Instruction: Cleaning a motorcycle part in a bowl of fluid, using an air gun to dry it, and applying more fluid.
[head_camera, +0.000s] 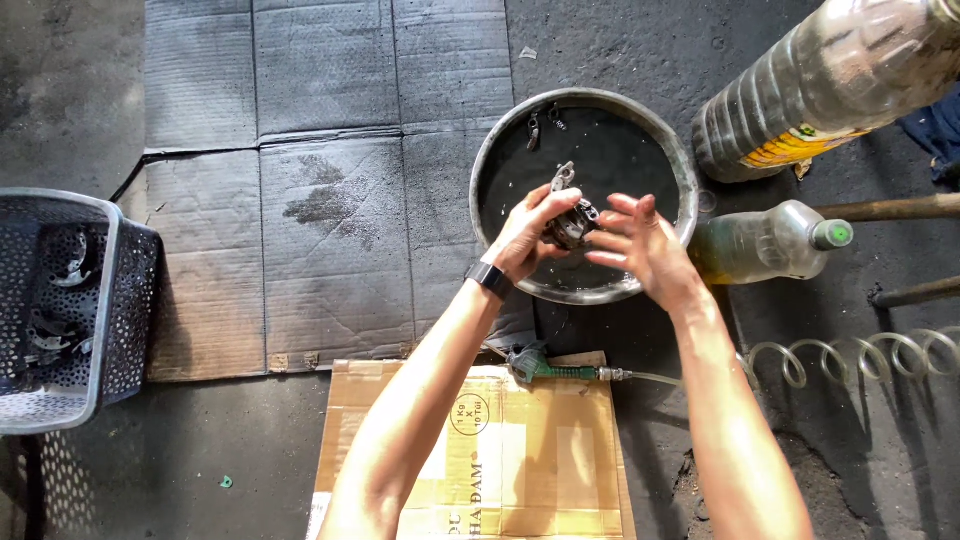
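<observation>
I hold a small dark metal part (570, 222) over the round metal basin (655, 130), at about six o'clock of its bowl. The part is greasy, irregular, with a pale curved arm sticking up toward twelve o'clock. The basin's dark liquid lies below it, with two small metal clips lying at about eleven o'clock near the rim.

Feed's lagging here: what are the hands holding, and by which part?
The left hand grips a small metal part around its lower body; the right hand, fingers spread, touches its side.
</observation>
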